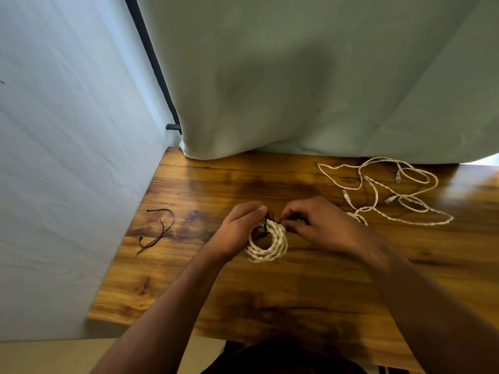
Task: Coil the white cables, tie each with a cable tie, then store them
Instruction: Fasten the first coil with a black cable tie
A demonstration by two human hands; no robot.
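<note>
Tying is the step in hand: the left hand has its fingers and thumb curled round the left side of a coil of white twisted cable, held at the middle of the wooden surface, while the right hand pinches a black cable tie that crosses the far edge of that coil. Whether the tail is already through the tie's head I cannot tell (the fingertips hide that spot). At least 1 more white cable lies uncoiled in a loose tangle at the far right, well apart from the coil except for a strand that trails toward the right hand. A few spare ties lie at the left of the surface, near the pale wall. A grey-green cloth hangs along the far edge. The next move, as I judge it, calls for a steady pull on the tail while the left hand keeps the turns bunched so none slips out. No storage place is in view, so the task looks far from done.
</note>
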